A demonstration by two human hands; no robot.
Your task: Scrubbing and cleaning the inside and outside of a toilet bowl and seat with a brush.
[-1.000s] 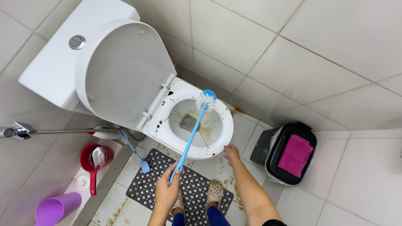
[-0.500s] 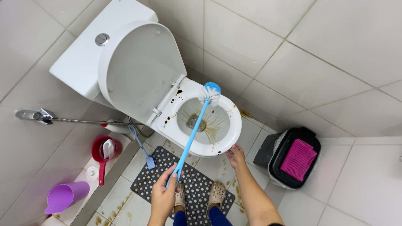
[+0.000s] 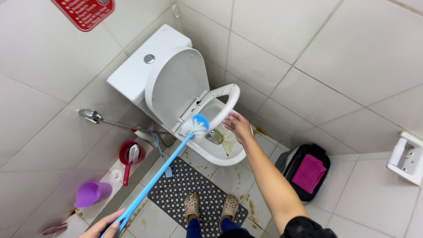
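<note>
A white toilet (image 3: 152, 72) stands against the tiled wall with its lid (image 3: 176, 86) up. The seat ring (image 3: 227, 99) is tilted partway up over the stained bowl (image 3: 220, 150). My right hand (image 3: 238, 125) reaches forward, its fingers gripping the front edge of the raised seat. At the bottom left, my left hand (image 3: 110, 224) grips the end of a long blue toilet brush (image 3: 161, 169). The brush's white and blue head (image 3: 196, 124) hangs at the bowl's left rim, just left of my right hand.
A black bin with a pink cloth (image 3: 306, 174) stands right of the bowl. A dotted black mat (image 3: 194, 194) lies under my feet in clogs. A red scoop (image 3: 130, 156), a purple cup (image 3: 90, 194) and a spray hose (image 3: 92, 115) are at the left. A paper holder (image 3: 407, 158) hangs at the right.
My right hand rose from beside the bowl to the seat, which now tilts up off the rim. The brush head left the bowl's far side for the left rim.
</note>
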